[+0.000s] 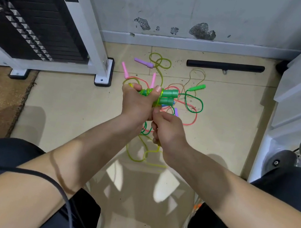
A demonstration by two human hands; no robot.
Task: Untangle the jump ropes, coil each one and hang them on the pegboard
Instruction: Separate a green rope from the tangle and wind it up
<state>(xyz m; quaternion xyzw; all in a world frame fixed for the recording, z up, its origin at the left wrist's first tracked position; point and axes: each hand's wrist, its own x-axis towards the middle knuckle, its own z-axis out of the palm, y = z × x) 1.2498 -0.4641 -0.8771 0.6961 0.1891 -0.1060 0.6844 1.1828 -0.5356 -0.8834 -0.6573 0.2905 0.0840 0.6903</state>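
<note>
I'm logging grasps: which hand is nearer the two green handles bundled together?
Left. The left hand grips the green handles, with its thumb across them. The right hand sits just below, off the handles, pinching the yellow-green cord.

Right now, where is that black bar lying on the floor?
In the head view the black bar lies upper right on the tiled floor, near the foot of the wall, just beyond the tangled jump ropes and right of a purple handle.
</note>
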